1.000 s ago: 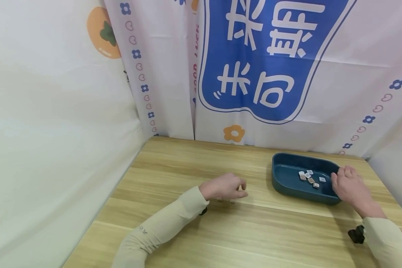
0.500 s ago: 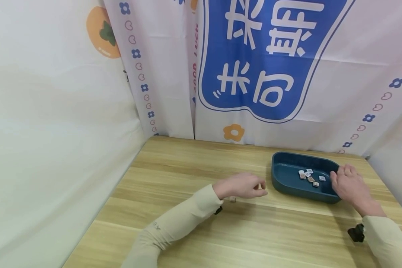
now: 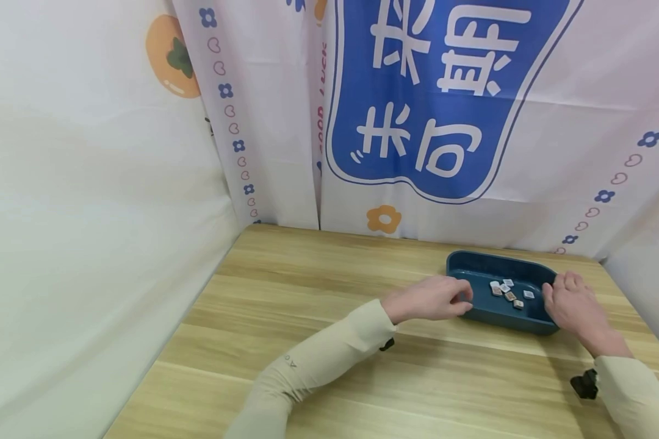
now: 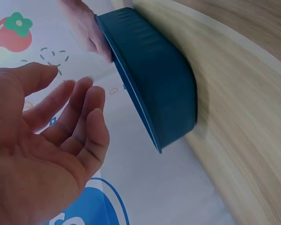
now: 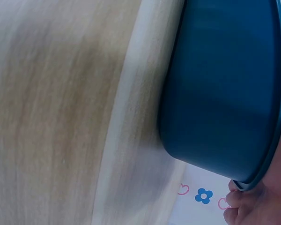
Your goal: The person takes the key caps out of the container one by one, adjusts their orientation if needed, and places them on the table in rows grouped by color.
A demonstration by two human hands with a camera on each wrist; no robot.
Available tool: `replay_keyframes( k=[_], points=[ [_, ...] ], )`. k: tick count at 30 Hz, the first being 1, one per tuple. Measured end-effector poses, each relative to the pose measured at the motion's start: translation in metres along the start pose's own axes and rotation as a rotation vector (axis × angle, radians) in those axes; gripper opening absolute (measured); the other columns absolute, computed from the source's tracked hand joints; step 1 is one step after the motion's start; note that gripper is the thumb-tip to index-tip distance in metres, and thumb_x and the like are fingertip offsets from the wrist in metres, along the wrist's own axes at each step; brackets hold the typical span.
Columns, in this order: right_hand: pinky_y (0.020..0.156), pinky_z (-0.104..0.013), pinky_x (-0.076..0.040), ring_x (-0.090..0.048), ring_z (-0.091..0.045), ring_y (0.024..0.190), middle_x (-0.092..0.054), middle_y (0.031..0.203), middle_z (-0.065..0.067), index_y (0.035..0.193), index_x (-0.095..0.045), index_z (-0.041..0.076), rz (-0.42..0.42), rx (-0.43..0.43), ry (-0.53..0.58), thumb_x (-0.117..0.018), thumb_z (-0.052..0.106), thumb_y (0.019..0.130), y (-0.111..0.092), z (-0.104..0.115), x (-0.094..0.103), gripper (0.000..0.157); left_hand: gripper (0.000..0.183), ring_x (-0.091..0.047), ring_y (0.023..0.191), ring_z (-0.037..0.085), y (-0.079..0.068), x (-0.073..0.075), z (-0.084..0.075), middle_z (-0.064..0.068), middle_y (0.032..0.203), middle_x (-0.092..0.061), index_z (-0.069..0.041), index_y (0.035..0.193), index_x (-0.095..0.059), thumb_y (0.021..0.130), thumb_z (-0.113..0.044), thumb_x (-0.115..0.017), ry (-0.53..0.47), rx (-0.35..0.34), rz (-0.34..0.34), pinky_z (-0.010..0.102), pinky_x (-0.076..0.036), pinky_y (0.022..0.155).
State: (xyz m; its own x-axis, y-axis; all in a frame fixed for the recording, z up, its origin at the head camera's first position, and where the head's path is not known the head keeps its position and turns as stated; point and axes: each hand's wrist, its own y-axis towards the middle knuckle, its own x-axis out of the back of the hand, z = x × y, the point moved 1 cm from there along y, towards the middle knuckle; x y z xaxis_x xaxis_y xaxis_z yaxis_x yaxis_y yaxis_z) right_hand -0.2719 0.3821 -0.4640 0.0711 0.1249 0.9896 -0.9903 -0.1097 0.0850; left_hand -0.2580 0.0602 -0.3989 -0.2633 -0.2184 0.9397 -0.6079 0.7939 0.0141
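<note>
A dark teal rectangular tray [image 3: 491, 316] with rounded corners stands on the wooden table. Inside it lie several small square blocks [image 3: 509, 296], white and brownish, with marks on their faces. My left hand [image 3: 431, 299] is in the air at the tray's left end, overlapping that rim in the head view. Its fingers are loosely bent, with the thumb apart, and nothing shows between them in the left wrist view. My right hand [image 3: 576, 308] grips the tray's right end over the rim. The right wrist view shows the tray's outer wall [image 5: 220, 93] and part of that hand.
The wooden tabletop [image 3: 285, 286] stretches left and in front of the tray. A printed white cloth [image 3: 285, 122] hangs behind the table, and a plain white cloth [image 3: 88, 244] hangs along its left side.
My left hand has travelled right across the table to the tray's left end. A small block seen on the table half a second ago is now hidden from view. My right hand stays put.
</note>
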Motion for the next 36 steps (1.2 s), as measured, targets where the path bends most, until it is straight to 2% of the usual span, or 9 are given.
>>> replay_keyframes(
  k=[5, 9, 15, 23, 26, 28, 31, 36],
  points=[
    [0.11, -0.069, -0.017, -0.021, -0.062, 0.13, -0.02, 0.139, -0.051, 0.134, -0.023, -0.03, -0.009, 0.007, 0.008, -0.023, 0.03, 0.107, 0.0, 0.0, -0.001, 0.065, 0.029, -0.054, 0.074, -0.005, 0.013, -0.002, -0.006, -0.015, 0.09, -0.06, -0.019, 0.125, -0.06, 0.101, -0.033, -0.054, 0.011, -0.003, -0.057, 0.007, -0.041, 0.066],
    [0.11, -0.069, -0.017, -0.021, -0.062, 0.13, -0.021, 0.139, -0.051, 0.134, -0.024, -0.03, -0.019, 0.016, 0.011, -0.023, 0.029, 0.107, 0.0, -0.001, -0.002, 0.065, 0.026, -0.053, 0.078, -0.008, 0.024, -0.005, -0.009, -0.016, 0.092, -0.06, -0.021, 0.124, -0.06, 0.101, -0.032, -0.055, -0.006, -0.002, -0.097, 0.006, -0.041, 0.068],
    [0.108, -0.069, -0.02, -0.024, -0.062, 0.128, -0.024, 0.136, -0.052, 0.131, -0.027, -0.03, -0.057, 0.041, 0.009, -0.024, 0.026, 0.106, 0.0, -0.003, -0.006, 0.061, 0.024, -0.053, 0.079, -0.007, 0.037, -0.014, -0.01, -0.016, 0.093, -0.06, -0.022, 0.122, -0.06, 0.101, -0.031, -0.055, -0.039, 0.018, -0.113, 0.007, -0.041, 0.069],
    [0.105, -0.07, -0.023, -0.026, -0.061, 0.126, -0.027, 0.135, -0.05, 0.129, -0.029, -0.03, -0.075, 0.037, 0.004, -0.026, 0.024, 0.106, 0.002, -0.001, -0.004, 0.058, 0.023, -0.053, 0.099, -0.003, 0.051, -0.022, -0.01, -0.014, 0.114, -0.064, -0.025, 0.12, -0.063, 0.099, -0.033, -0.057, -0.015, 0.069, -0.204, 0.009, -0.038, 0.085],
    [0.105, -0.07, -0.023, -0.026, -0.061, 0.126, -0.027, 0.135, -0.051, 0.129, -0.029, -0.03, -0.075, 0.036, 0.004, -0.026, 0.023, 0.106, 0.002, 0.0, -0.003, 0.058, 0.023, -0.051, 0.099, -0.002, 0.058, -0.025, -0.011, -0.015, 0.116, -0.063, -0.026, 0.12, -0.063, 0.099, -0.032, -0.058, -0.018, 0.091, -0.23, 0.01, -0.036, 0.085],
    [0.105, -0.07, -0.023, -0.026, -0.061, 0.126, -0.027, 0.135, -0.051, 0.129, -0.029, -0.03, -0.074, 0.038, 0.003, -0.025, 0.022, 0.106, 0.002, 0.0, -0.003, 0.058, 0.022, -0.051, 0.097, -0.002, 0.063, -0.027, -0.013, -0.014, 0.116, -0.064, -0.025, 0.12, -0.063, 0.099, -0.031, -0.057, -0.028, 0.104, -0.221, 0.009, -0.036, 0.081],
    [0.105, -0.07, -0.023, -0.025, -0.061, 0.126, -0.026, 0.135, -0.051, 0.129, -0.029, -0.03, -0.066, 0.038, 0.003, -0.024, 0.022, 0.106, 0.001, 0.0, -0.002, 0.058, 0.021, -0.052, 0.092, -0.005, 0.072, -0.031, -0.015, -0.014, 0.114, -0.065, -0.025, 0.12, -0.063, 0.1, -0.029, -0.056, -0.059, 0.133, -0.174, 0.008, -0.038, 0.075],
    [0.105, -0.07, -0.024, -0.025, -0.061, 0.126, -0.026, 0.135, -0.051, 0.129, -0.029, -0.03, -0.06, 0.035, -0.001, -0.024, 0.024, 0.106, 0.0, 0.001, -0.004, 0.059, 0.023, -0.058, 0.092, -0.008, 0.082, -0.04, -0.016, -0.016, 0.114, -0.066, -0.025, 0.121, -0.063, 0.099, -0.029, -0.058, -0.091, 0.195, -0.1, 0.008, -0.042, 0.075]
  ],
)
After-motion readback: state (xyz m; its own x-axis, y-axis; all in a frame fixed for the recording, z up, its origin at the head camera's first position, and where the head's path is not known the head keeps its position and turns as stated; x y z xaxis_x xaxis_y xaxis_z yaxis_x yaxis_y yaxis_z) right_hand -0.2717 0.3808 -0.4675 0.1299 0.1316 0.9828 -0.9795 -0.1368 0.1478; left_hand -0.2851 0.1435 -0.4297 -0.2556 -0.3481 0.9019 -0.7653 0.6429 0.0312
